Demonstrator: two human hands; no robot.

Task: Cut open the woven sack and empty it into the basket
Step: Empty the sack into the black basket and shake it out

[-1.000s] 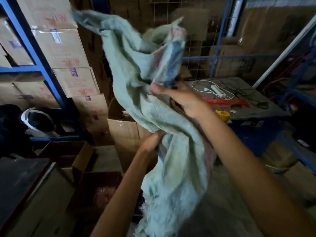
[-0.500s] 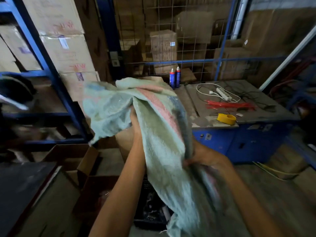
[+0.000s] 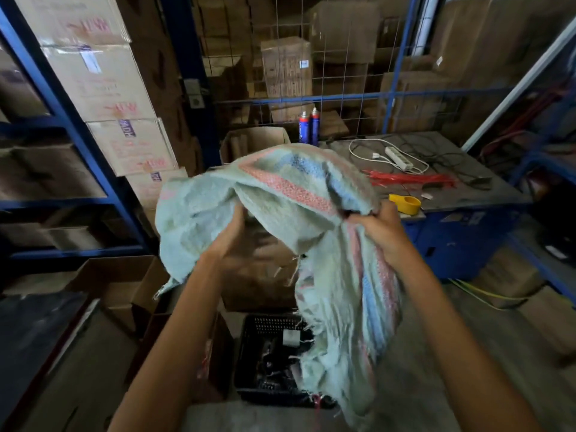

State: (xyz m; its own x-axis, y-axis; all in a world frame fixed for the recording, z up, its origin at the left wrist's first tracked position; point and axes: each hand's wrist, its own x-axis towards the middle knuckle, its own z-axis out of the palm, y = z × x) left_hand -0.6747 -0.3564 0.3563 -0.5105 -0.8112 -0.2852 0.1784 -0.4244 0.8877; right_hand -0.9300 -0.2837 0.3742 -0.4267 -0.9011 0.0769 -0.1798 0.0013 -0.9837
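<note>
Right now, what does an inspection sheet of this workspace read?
Surface: grey bench on blue base.
Job's things: limp sack held above black basket holding dark items.
Clutter: red ties, yellow tape roll, two spray cans on bench.
Hands: left hand grips sack fold from below; right hand grips its edge, fingers curled.
Cables: white power strip, dark cables on bench; yellow cable on floor.
Surroundings: blue racks, cartons, wire mesh.

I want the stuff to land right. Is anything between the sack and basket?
Nothing visible. The woven sack, held by the left hand and right hand, hangs over the black basket, its frayed end covering one side.
</note>
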